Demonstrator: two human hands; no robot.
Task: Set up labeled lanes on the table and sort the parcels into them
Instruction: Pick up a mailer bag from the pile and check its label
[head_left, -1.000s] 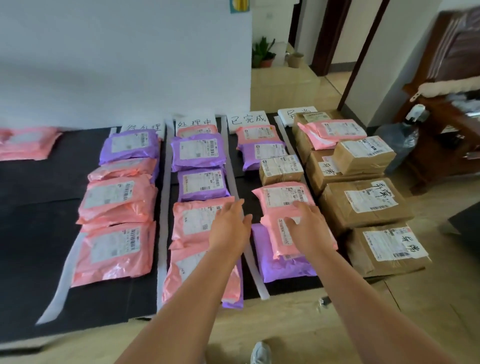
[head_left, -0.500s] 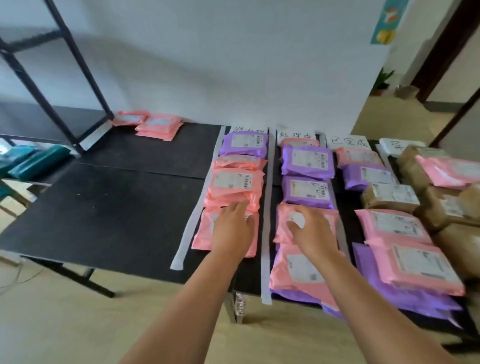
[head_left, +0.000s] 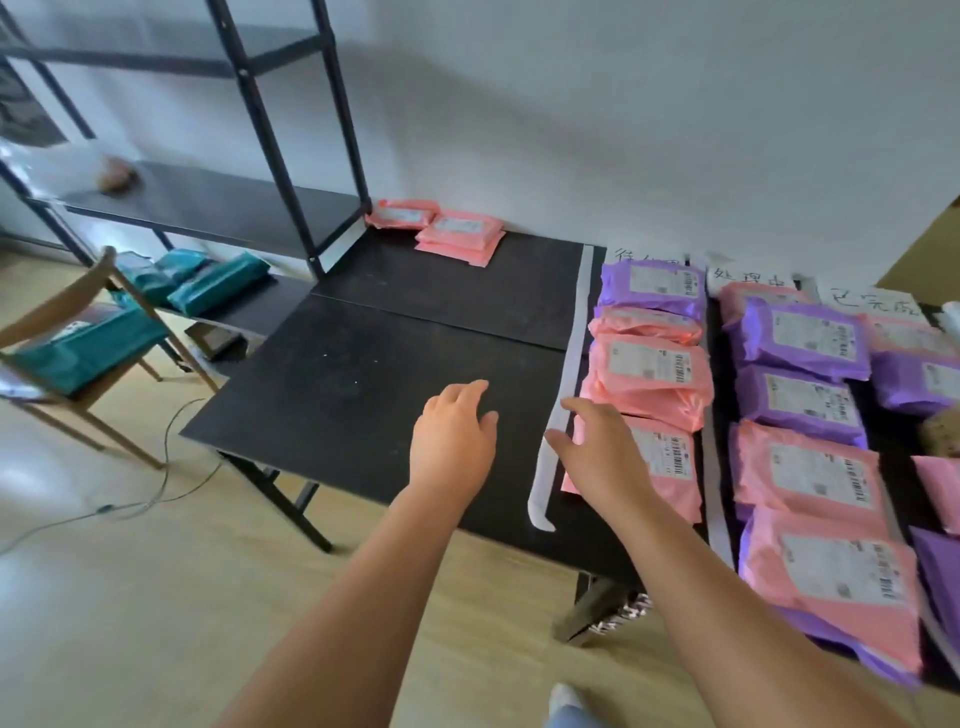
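Reaching left hand (head_left: 454, 441): out over the bare black table (head_left: 337, 395); fingers loosely extended and a little apart, released, holding nothing. Contact with the top cannot be told.
Right hand: the right hand (head_left: 597, 449) has its fingers spread, released, holding nothing. The thumb is over the white strip (head_left: 569, 364) and the palm over the left edge of the near pink parcel (head_left: 670, 467). Whether it touches either cannot be told.
Strip: the white strip runs from the table's far edge toward its near edge, its near end curled, along the left side of lane one.
Lane one: four parcels in a row, a purple parcel (head_left: 654, 286) farthest, then three pink, the near pink parcel last. A handwritten label (head_left: 641, 255) lies at the far end.
Divider: a second strip (head_left: 716, 493) lies between lanes one and two.
Lane two: second label (head_left: 748, 278) at the far end, then pink and purple parcels (head_left: 805, 338) in a row, the nearest ones overlapping.
Lane three: third label (head_left: 872, 306); its parcels are cut by the frame edge.
Loose parcels: two pink packs (head_left: 460, 234) at the table's far left corner, by the wall, well apart from the lanes.
Rack: a black rack (head_left: 291, 130) left of the table, teal packs (head_left: 218, 280) on its low shelf.
Chair: a wooden chair (head_left: 111, 275) farther left, a teal pack on the seat.
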